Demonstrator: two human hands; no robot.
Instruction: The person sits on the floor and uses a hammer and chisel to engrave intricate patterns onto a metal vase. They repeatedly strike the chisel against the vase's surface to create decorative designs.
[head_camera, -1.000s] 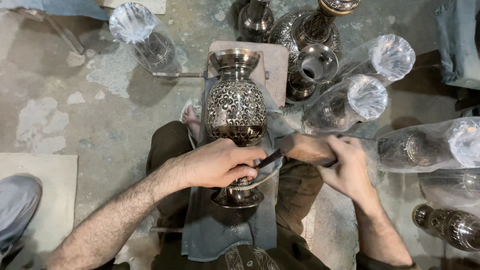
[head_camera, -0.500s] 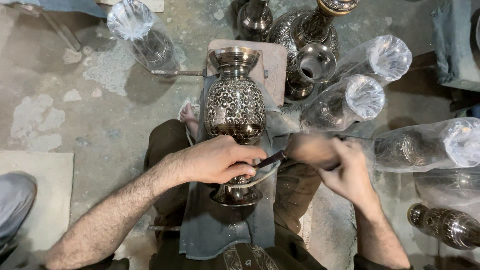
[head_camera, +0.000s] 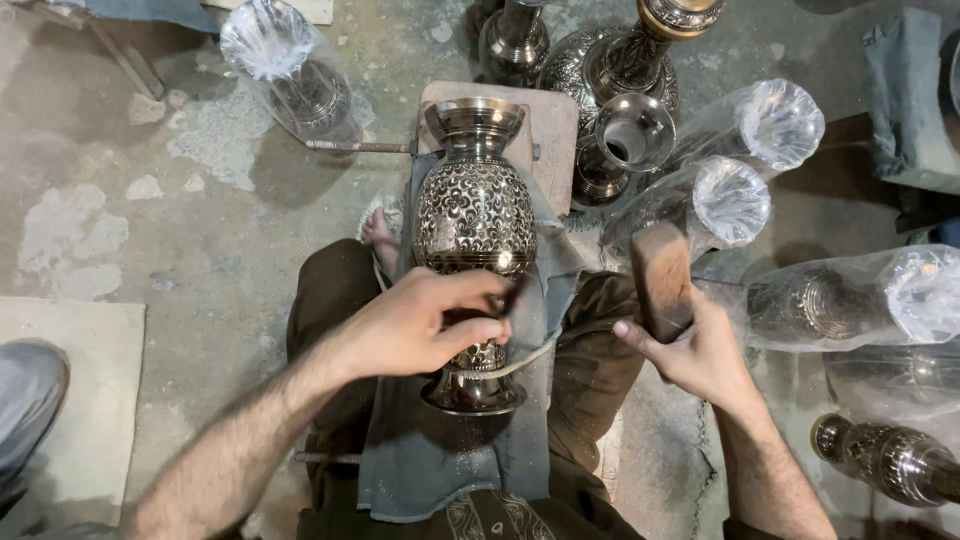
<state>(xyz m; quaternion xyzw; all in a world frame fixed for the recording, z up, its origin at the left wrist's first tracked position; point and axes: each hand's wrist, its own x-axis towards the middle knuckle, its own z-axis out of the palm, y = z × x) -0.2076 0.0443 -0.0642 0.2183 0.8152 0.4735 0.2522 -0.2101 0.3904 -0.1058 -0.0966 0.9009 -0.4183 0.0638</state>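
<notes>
An engraved dark metal vase (head_camera: 474, 215) lies on a grey cloth (head_camera: 440, 460) over my lap, its mouth resting on a wooden block (head_camera: 553, 125). My left hand (head_camera: 420, 325) lies over the vase's narrow lower part, fingers pinching a thin metal tool whose tip is hidden under them. My right hand (head_camera: 700, 350) grips a wooden mallet (head_camera: 660, 280), raised to the right of the vase and apart from it.
Several engraved vases wrapped in clear plastic (head_camera: 735, 200) lie to the right and one at the upper left (head_camera: 290, 75). Bare metal vases (head_camera: 625, 135) stand behind the block. A bare foot (head_camera: 380, 235) rests beside the vase. Concrete floor, pale mat (head_camera: 70, 400) at left.
My right hand has drawn the mallet up and away to the right from the tool. My left hand stays on the vase's lower part.
</notes>
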